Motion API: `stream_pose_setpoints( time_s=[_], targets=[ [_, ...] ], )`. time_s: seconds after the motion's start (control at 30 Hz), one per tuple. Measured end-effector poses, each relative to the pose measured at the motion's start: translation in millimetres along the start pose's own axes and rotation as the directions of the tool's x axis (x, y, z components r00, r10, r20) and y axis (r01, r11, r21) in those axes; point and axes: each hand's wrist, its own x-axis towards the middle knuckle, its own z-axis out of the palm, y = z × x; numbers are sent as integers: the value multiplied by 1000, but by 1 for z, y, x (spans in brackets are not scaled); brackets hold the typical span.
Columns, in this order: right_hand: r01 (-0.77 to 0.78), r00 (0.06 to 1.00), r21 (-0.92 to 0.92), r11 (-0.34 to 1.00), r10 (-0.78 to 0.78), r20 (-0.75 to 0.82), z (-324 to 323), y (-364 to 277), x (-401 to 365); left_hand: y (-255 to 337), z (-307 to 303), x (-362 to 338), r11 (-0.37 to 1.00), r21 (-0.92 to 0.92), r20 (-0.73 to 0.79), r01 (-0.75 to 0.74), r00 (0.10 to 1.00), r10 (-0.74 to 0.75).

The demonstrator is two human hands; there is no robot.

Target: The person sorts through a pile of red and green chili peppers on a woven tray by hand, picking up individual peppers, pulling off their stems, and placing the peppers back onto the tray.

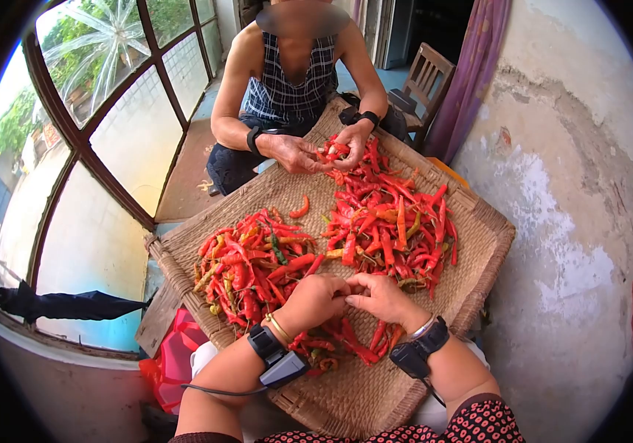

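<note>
My left hand and my right hand meet above the near part of a woven tray. Both have curled, pinched fingers; whatever lies between the fingertips is too small or hidden to make out. Red chilies lie in a left pile, with a few green and orange ones among them, and in a larger right pile. More chilies lie just below my hands. Each of my wrists wears a black strapped device.
Across the tray sits a person holding some red chilies in both hands. A wooden chair stands behind. Windows and a folded black umbrella are at left, a red bag at lower left, a worn wall at right.
</note>
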Motion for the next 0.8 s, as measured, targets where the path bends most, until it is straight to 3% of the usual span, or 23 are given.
stream_pose_setpoints(
  time_s=[0.07,0.1,0.13,0.17,0.27,0.33,0.47,0.53,0.57,0.63,0.7,0.8],
  targets=[
    [-39,999,87,995,39,-5,-2,-8,-1,0,0,1,970,-232,-56,72,995,-87],
    [-77,997,156,985,78,-4,-3,-14,-2,1,1,1,970,-233,-56,72,995,-88],
    [-115,993,223,968,117,1,-4,-18,-3,1,2,2,914,-370,-45,166,980,-196],
    [-115,993,223,968,118,1,-4,-21,-4,0,3,2,830,-498,-19,251,954,-300],
    [-129,990,230,965,139,-27,-3,-20,-4,10,-8,5,723,-625,16,295,931,-366],
    [-45,999,4,999,45,-27,-2,-9,-2,7,-6,5,688,-665,27,290,931,-365],
    [-39,997,-80,996,34,-62,-3,-10,-2,5,-3,4,592,-766,34,249,936,-350],
    [76,996,-221,972,-86,-33,-5,-13,-2,6,-6,4,584,-762,59,278,929,-366],
    [75,996,-221,972,-84,-34,-6,-18,-3,8,-8,4,578,-756,82,306,921,-381],
    [-137,984,-39,990,140,110,-6,-29,-6,15,-16,5,535,-771,121,346,904,-411],
    [-168,981,45,985,162,106,-5,-19,-5,13,-17,4,490,-783,157,382,885,-438],
    [-159,985,136,978,148,86,-10,-17,-6,3,-13,3,489,-830,49,268,909,-415]
  ],
)
